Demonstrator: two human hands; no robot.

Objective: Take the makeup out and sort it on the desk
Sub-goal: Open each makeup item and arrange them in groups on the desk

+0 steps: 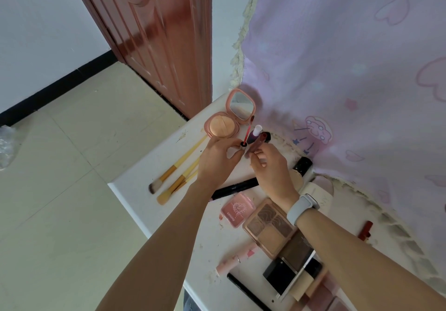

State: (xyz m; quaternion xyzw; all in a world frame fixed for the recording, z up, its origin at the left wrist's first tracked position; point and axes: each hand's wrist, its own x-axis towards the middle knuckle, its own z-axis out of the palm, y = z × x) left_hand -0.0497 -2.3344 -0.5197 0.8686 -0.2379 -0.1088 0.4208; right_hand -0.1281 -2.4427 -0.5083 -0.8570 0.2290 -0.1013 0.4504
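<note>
Above the white desk (135,190), my left hand (216,158) pinches the small cap of a lip gloss wand (247,130), whose red applicator points up. My right hand (271,167) grips the dark red lip gloss tube (257,144), its mouth close beside the wand's base. Just behind them stands a small purple bottle with a white cap (257,130). An open pink powder compact (225,123) with a mirror lies at the desk's far corner. Several makeup brushes (178,173) lie left of my left hand.
Near me on the desk lie a black pencil (237,187), a pink blush case (237,209), a brown eyeshadow palette (268,229), a pink lip tube (235,260), a black compact (280,272) and a red lipstick (365,231). A lilac fringed cloth (337,69) hangs on the right.
</note>
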